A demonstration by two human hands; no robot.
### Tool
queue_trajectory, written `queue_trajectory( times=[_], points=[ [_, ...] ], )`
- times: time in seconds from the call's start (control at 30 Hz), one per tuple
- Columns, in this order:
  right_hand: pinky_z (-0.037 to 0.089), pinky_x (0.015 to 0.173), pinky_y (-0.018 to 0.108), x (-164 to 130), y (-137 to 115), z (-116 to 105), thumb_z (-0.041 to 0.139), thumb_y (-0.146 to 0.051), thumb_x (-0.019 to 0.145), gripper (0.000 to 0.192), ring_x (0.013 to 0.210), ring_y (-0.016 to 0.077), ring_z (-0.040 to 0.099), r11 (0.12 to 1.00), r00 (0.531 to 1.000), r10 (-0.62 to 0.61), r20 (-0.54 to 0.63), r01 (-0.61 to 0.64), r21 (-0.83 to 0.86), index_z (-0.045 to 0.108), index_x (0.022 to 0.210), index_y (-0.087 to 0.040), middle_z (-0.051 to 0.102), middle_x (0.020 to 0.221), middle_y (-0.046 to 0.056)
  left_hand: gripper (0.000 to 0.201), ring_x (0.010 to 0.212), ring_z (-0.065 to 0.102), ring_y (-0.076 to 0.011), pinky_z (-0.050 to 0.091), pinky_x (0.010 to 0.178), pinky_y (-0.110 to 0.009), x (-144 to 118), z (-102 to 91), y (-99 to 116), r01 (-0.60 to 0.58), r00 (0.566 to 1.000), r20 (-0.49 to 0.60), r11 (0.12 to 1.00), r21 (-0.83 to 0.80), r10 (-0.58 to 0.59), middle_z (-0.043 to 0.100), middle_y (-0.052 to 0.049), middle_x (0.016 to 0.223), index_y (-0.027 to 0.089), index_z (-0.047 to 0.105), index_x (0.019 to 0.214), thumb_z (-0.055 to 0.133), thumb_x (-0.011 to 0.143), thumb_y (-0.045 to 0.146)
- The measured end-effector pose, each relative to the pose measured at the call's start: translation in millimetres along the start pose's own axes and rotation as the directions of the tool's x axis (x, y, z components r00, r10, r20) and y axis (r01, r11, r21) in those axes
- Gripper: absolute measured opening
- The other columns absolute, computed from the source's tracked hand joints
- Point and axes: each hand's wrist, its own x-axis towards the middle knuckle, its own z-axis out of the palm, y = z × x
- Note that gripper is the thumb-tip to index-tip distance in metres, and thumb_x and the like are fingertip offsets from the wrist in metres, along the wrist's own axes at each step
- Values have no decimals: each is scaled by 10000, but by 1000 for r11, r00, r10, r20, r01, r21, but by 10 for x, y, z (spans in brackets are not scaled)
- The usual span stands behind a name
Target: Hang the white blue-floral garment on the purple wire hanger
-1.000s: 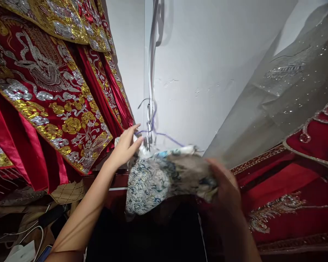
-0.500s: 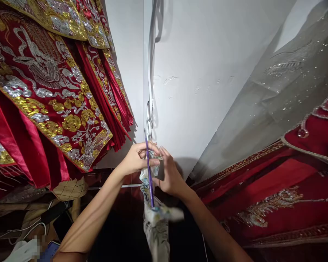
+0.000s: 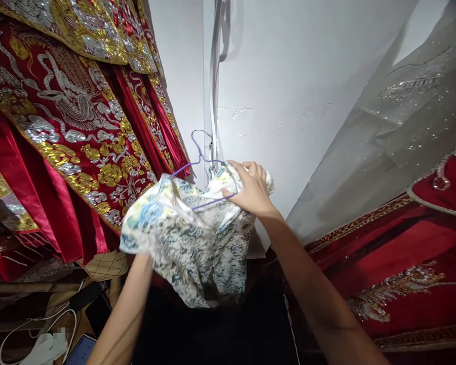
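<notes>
A short-sleeved white top [image 3: 190, 248] with a blue, yellow and dark floral pattern is spread before me on a thin purple hanger [image 3: 186, 167]. The hanger's hook points up beside the metal rail on the wall. At the top's right shoulder, my right hand [image 3: 253, 187] is closed, with the thumb by the lower hanger bar and the fingers over the far side. My left forearm runs up under the left sleeve. The cloth covers my left hand, so its fingers are hidden.
Red embroidered garments [image 3: 99, 167] hang at the left. Sparkly sheer cloth [image 3: 395, 121] and a red beaded garment [image 3: 414, 253] are on the right. A metal rail [image 3: 214, 76] runs along the white wall. Cables, a phone [image 3: 81, 350] and a quilted beige item [image 3: 108, 264] lie lower left.
The top and hanger have turned from edge-on to face me and spread wide. My hands have moved apart, the left going behind the cloth and the right onto the right shoulder.
</notes>
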Motion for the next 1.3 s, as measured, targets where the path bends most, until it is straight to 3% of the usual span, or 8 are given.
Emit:
queue_trajectory(
  times=[0.1,0.2,0.33,0.57,0.7,0.93,1.1,1.3],
  points=[
    [273,1087,599,-11,64,15,723,-445,718,777,1216,400,419,995,996,83,-45,-86,-49,489,1434,-259,451,1226,138,647,1069,706,-236,595,878,-359,-544,56,-215,248,959,-98,955,-162,-265,765,-88,1053,220,724,1103,251,985,644],
    [186,1134,649,-229,64,108,735,-366,691,808,1262,416,400,986,988,147,-53,-151,-67,477,1445,-236,440,1274,153,590,1214,638,-283,529,1015,-400,-954,190,-392,523,800,-138,792,-315,-583,741,-85,1155,230,692,1159,552,845,710],
    [301,1133,592,-641,13,244,672,-264,730,712,1345,374,391,959,980,187,68,-198,204,507,1422,-242,440,1430,138,523,1240,617,-274,460,1086,-365,-1119,320,-491,680,703,-18,679,-277,-711,727,-85,1193,188,671,1169,822,718,405],
    [505,619,330,-1375,-272,722,568,-487,881,305,589,190,606,325,773,382,506,-625,709,646,912,-194,651,658,29,415,1163,656,-303,516,1002,-439,-1133,353,-408,744,534,-98,521,-418,-840,741,-99,1121,190,648,1169,685,781,332],
    [358,471,276,-1624,-462,1082,485,-588,896,431,448,133,464,260,652,440,618,-751,607,526,687,-212,529,517,-14,403,1062,694,-335,531,959,-468,-1127,288,-276,803,513,42,462,-377,-857,762,-117,1028,157,685,1106,702,742,328],
    [346,531,252,-1777,-367,1067,537,-314,835,353,507,122,485,393,580,328,746,-802,450,530,504,-191,576,506,14,418,1086,683,-322,530,964,-440,-1111,177,-255,797,522,36,472,-376,-852,751,-103,1037,177,669,1132,717,753,347],
    [391,549,268,-2015,-304,860,464,-369,876,374,520,149,531,316,517,358,777,-850,421,626,600,-177,629,544,31,539,1306,530,-287,405,1118,-420,-1260,278,-473,624,662,-424,768,-147,-618,609,-83,1320,259,517,1270,728,787,371],
    [391,562,271,-2072,-429,764,470,-445,924,431,503,144,512,353,577,342,742,-810,468,597,604,-185,582,506,9,807,1444,329,-326,299,1182,-454,-1618,796,-406,465,865,-329,851,245,-378,345,-152,1506,262,312,1461,733,778,343]
  ],
)
